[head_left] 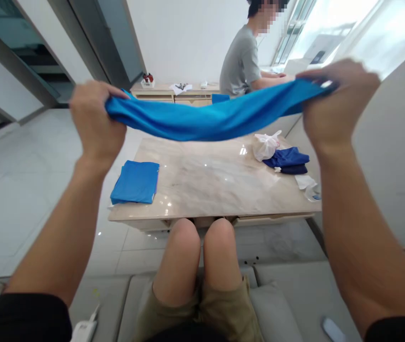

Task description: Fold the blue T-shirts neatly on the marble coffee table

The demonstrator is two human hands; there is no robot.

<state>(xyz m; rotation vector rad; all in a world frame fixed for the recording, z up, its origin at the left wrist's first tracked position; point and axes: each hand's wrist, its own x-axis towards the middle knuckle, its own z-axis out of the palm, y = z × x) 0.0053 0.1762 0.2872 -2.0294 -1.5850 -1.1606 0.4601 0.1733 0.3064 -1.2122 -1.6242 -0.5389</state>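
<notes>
A bright blue cloth (202,121), perhaps a garment, is stretched in the air between my two hands and sags a little in the middle. My left hand (97,118) is closed round its left end. At the other end my right hand (337,102) grips it, slightly higher and blurred by motion. Below, on the marble-topped table (195,180), a folded blue cloth stack (136,182) lies near the left front corner. Toward the right back of the table sit a dark blue folded cloth (287,159) and a white plastic bag (267,146).
Behind the table another person (241,61) in grey sits beside a low cabinet (163,90). White paper (305,182) and a clear plastic item (312,194) lie at the table's right edge. A power strip (84,331) and a phone-like object (332,328) rest on the grey sofa (295,285).
</notes>
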